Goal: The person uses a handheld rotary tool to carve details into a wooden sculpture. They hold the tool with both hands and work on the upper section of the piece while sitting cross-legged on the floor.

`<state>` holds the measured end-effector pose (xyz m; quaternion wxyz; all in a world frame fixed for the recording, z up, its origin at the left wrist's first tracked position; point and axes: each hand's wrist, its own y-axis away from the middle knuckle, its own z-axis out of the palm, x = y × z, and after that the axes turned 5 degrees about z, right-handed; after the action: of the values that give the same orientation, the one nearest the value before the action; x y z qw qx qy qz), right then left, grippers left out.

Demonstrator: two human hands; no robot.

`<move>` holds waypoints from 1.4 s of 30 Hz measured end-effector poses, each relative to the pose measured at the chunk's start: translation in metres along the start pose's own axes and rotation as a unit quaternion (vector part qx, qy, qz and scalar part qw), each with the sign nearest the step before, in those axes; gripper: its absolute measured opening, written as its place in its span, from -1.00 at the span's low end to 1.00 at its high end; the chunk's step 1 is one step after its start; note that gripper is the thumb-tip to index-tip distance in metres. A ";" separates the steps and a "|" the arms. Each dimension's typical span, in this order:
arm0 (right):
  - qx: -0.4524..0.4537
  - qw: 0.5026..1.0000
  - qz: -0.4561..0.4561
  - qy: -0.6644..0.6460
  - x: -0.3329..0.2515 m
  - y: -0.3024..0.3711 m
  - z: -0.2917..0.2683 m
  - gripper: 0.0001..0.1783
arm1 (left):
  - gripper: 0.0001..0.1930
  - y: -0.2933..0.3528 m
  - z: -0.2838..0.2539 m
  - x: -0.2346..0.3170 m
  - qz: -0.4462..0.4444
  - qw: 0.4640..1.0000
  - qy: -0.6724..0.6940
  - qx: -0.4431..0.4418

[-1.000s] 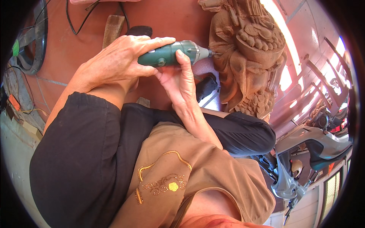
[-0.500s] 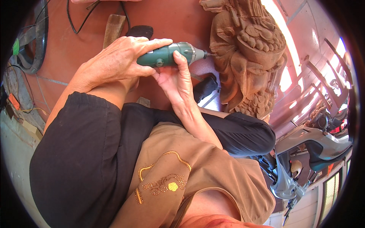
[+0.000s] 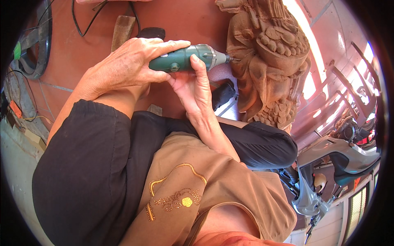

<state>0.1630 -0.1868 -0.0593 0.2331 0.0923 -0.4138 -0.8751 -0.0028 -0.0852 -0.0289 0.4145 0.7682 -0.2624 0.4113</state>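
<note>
A green rotary tool with a grey nose lies level between my hands, pointing right. My left hand wraps over its rear end from the left, index finger stretched along the top. From below, my right hand cups the body, its thumb pressed against the near side. The thin bit at the tool's nose reaches the left side of a brown carved wooden figure. Whether the bit touches the wood, I cannot tell. The figure shows draped folds and clusters of rounded pieces.
A wooden block and a black cable lie on the red tiled floor at the far left. Beside the figure is a dark object. My black-trousered leg is close to the figure. A grey motorbike stands at right.
Both hands have shifted the rotary tool slightly right, so its bit now sits further against the figure's side. The carved figure has hardly moved.
</note>
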 end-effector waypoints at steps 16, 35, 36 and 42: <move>0.026 0.999 -0.034 0.028 -0.006 0.000 -0.003 -0.45 | -0.32 -0.012 0.009 -0.010 0.090 0.994 0.016 0.053; 0.002 0.999 0.015 -0.032 0.004 -0.003 0.000 -0.50 | -0.22 0.002 0.004 -0.007 -0.002 1.000 -0.006 -0.004; 0.008 0.999 0.015 -0.028 0.005 -0.003 -0.003 -0.49 | -0.22 0.002 0.004 -0.008 0.001 1.000 -0.005 -0.004; 0.007 1.000 0.000 0.012 -0.002 -0.002 0.001 -0.48 | -0.22 0.001 -0.001 0.001 0.026 0.999 0.024 0.031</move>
<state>0.1639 -0.1843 -0.0600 0.2376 0.1044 -0.4173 -0.8709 -0.0034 -0.0846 -0.0275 0.3862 0.7635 -0.2591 0.4481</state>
